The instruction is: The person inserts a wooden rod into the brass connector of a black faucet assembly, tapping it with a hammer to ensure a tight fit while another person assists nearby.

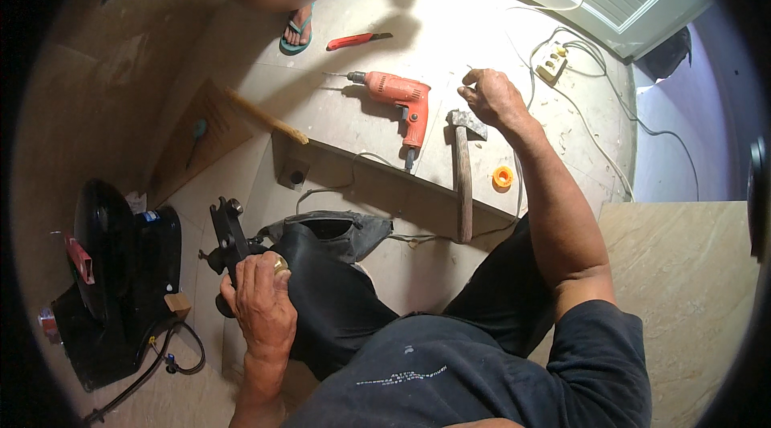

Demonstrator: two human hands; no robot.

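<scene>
My left hand (261, 303) is closed around a black metal fixture (230, 231) with round knobs, held beside my left knee. A round brass-coloured piece (279, 262) shows at its fingers. My right hand (491, 99) reaches over the pale step, its fingers pinched together; what they hold, if anything, is too small to make out. Just below that hand lies a hatchet-shaped hammer (463, 171), its wooden handle jutting past the step's edge. To the left rests an orange-red corded drill (399, 99) with a bit fitted. An orange tape roll (503, 178) sits right of the hammer.
A red utility knife (353, 41) lies near another person's sandalled foot (297, 26). Cables run from a power strip (552, 63) at right. A wooden stick (267, 116), a dark bag (353, 235) and a glossy black fixture (120, 283) are around my left side.
</scene>
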